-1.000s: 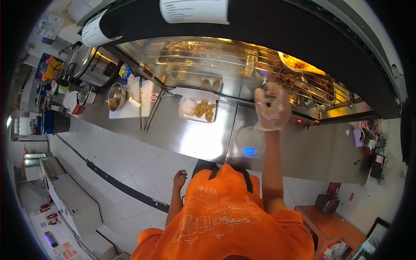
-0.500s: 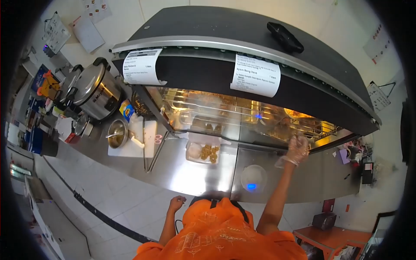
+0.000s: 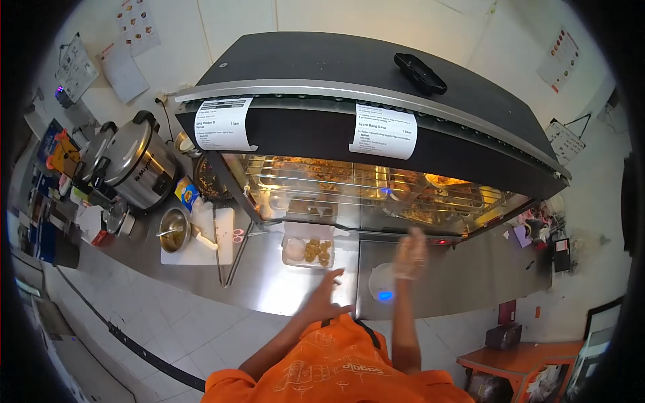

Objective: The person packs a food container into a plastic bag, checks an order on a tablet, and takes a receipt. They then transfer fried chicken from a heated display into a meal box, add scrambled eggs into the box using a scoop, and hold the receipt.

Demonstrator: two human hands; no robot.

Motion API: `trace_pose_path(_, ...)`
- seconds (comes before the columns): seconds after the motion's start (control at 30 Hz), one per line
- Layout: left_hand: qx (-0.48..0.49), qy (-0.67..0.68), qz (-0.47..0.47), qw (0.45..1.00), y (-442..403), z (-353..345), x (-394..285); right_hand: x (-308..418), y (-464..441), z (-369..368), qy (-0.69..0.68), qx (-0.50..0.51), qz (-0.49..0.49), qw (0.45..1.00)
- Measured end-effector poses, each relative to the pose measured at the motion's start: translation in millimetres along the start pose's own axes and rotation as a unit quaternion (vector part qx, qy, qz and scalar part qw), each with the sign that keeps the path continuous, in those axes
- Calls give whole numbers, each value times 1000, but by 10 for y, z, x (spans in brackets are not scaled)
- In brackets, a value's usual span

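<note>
My left hand [image 3: 326, 299] is bare, over the counter's front edge. Its fingers are apart and hold nothing, just below an open paper food box [image 3: 289, 259]. White rice [image 3: 294, 250] fills the box's left side, and small brown fried pieces [image 3: 317, 252] lie on the right. A clear plastic glove covers my right hand [image 3: 411, 255], which hangs in front of the display warmer [image 3: 470, 154]. Motion blurs its fingers, so I cannot make out anything in them. Beside that wrist is a round pale disc [image 3: 380, 279] with a lit blue display, like a kitchen scale.
Left on the steel counter [image 3: 262, 282] are a white cutting board [image 3: 181, 258], a metal bowl [image 3: 175, 228], tongs [image 3: 225, 269] and red-handled scissors [image 3: 238, 235]. A large pressure cooker [image 3: 138, 164] stands behind. Printed order slips [image 3: 224, 124] hang on the warmer; a black tray [image 3: 420, 74] lies on top.
My right hand has come away from the warmer's right end, moving left towards the round disc. My left hand has risen from below the counter edge and moved right, near the food box.
</note>
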State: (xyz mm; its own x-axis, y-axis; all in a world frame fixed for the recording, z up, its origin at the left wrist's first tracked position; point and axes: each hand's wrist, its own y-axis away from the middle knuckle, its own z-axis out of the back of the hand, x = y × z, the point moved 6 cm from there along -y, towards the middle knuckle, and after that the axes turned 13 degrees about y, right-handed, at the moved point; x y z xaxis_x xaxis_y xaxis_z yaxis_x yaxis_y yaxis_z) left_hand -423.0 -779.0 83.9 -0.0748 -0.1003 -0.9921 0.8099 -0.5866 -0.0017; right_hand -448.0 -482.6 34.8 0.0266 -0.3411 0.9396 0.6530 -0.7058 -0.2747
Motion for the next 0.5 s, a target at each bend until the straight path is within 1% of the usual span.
trace_pose_path(0.03,-8,-10,-42,999,-92,-72,-142,491,328,-455,291,-13,156,944)
trace_pose_path(0.07,-6,-13,-42,999,-161,-85,-128,767,608,-764,161,58,81,982)
trace_pose_path(0.1,-81,-49,-92,991,-232,14,-120,897,777,-1005,170,120,94,974)
trace_pose_path(0.13,-155,-85,-142,974,-270,134,-109,1228,941,-1160,113,206,-16,972)
trace_pose_path(0.17,-151,-89,-145,974,-301,226,-34,1300,1049,-1309,74,242,-2,968)
trace_pose_path(0.2,-225,-81,-139,961,-262,446,61,1346,1192,-1417,35,276,11,960)
trace_pose_path(0.23,-297,-71,-132,943,-199,663,164,1244,1337,-1539,33,270,7,962)
trace_pose_path(0.27,-329,-35,-68,941,-198,866,353,1214,1488,-1692,99,237,158,954)
trace_pose_path(0.3,-358,0,-2,934,-167,1058,514,1250,1690,-1799,165,197,303,918)
trace_pose_path(0.33,-387,-42,-13,921,-90,1210,464,1265,1834,-1846,169,195,298,919)
trace_pose_path(0.37,-414,-84,-25,906,-5,1354,408,1222,1967,-1934,86,262,232,933)
trace_pose_path(0.4,-416,-91,-59,903,83,1479,397,1197,2035,-2018,1,321,164,933)
trace_pose_path(0.43,-415,-25,8,909,131,1639,594,1309,2031,-1950,2,314,159,936)
trace_pose_path(0.47,-394,20,68,916,232,1793,751,1384,2145,-1928,69,433,169,882)
trace_pose_path(0.5,-446,45,25,894,293,2165,1297,1500,2240,-1835,134,543,177,810)
